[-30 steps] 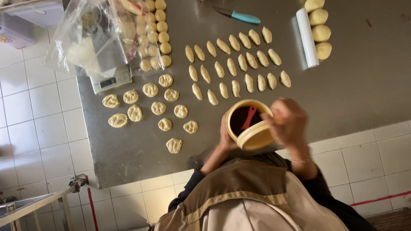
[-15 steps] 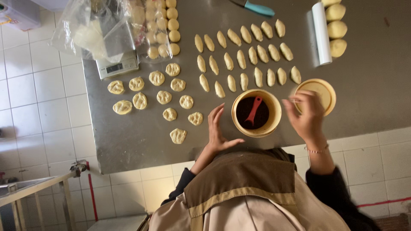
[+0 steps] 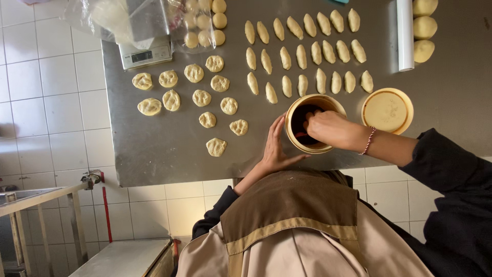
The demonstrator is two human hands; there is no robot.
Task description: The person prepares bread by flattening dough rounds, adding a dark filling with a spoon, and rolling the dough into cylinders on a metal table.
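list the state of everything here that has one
tub: open, lid off
lid: lying flat beside the tub
left hand: open, palm against the tub's side
right hand: fingers down inside the tub
round dough pieces: flattened
oval dough pieces: shaped, in rows
scale: partly under a plastic bag

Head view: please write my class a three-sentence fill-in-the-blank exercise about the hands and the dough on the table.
1. The right hand has its fingers ____ the open yellow tub, which the left hand steadies.
2. The bracelet sits on the ____ wrist.
3. The oval dough pieces lie in ____ rows on the steel table.

Missing words: inside; right; three
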